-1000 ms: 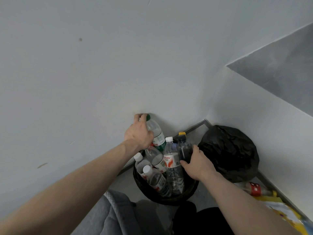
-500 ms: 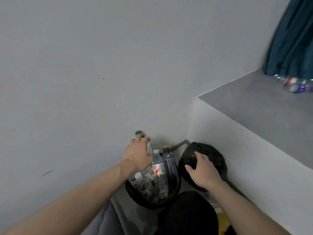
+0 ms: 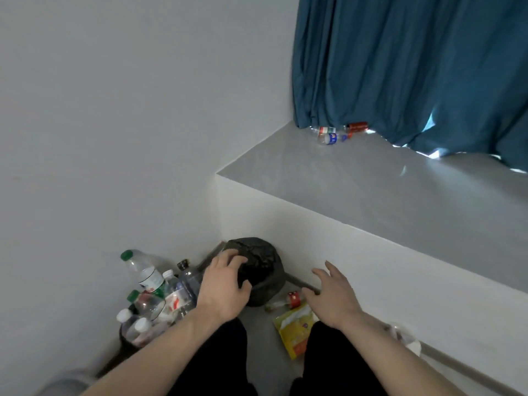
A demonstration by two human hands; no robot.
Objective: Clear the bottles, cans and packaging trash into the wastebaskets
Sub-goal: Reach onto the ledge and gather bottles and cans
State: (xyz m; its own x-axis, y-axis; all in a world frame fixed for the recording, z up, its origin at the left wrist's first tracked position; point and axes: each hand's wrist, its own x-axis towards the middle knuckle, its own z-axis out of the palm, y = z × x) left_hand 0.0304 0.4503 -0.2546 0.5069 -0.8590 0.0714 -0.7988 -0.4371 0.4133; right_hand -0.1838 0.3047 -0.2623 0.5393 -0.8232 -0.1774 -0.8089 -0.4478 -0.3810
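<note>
The green-capped bottle (image 3: pixel 143 270) has been released by the left hand (image 3: pixel 225 290), which is now laid on the black bag (image 3: pixel 263 267), while the right hand (image 3: pixel 331 298) has been spread open above the yellow packet (image 3: pixel 294 332).

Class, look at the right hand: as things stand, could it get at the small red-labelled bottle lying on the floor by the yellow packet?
Probably yes. The right hand hovers open just beside the red-labelled bottle, with nothing between them; the black bag lies to the other side, under the left hand.

Ledge top (image 3: pixel 371 201) open, bottle-crammed wastebasket (image 3: pixel 125 340), black bag (image 3: pixel 257 261) blocking corner
</note>
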